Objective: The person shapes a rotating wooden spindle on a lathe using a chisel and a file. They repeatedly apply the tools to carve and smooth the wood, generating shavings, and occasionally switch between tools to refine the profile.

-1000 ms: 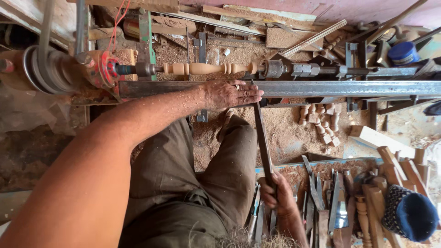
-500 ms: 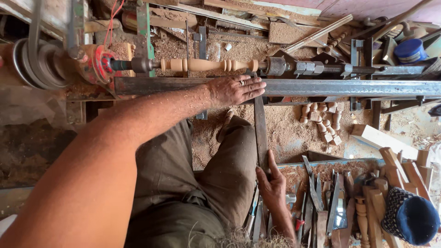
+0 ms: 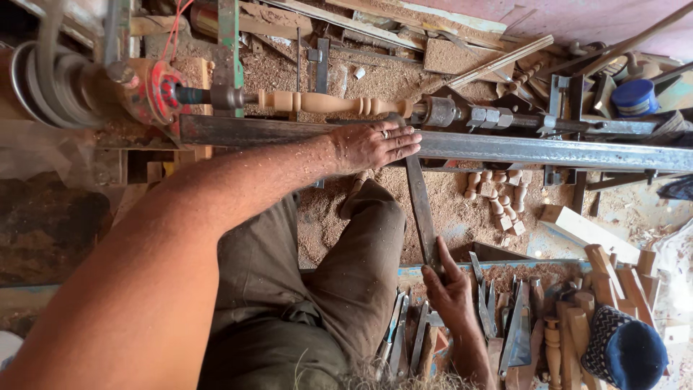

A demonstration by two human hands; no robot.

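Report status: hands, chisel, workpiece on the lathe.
Left hand flat on the steel tool rest, pinning the long chisel. Right hand grips the chisel's lower end. Chisel tip at the turned wooden spindle. Nothing blocking.

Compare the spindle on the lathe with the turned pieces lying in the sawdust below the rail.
The spindle is one long piece, clamped level between the lathe's ends; the turned pieces are several short ones, lying loose on the sawdust. The left hand rests beside the spindle; no hand is near the pieces. Both are pale turned wood.
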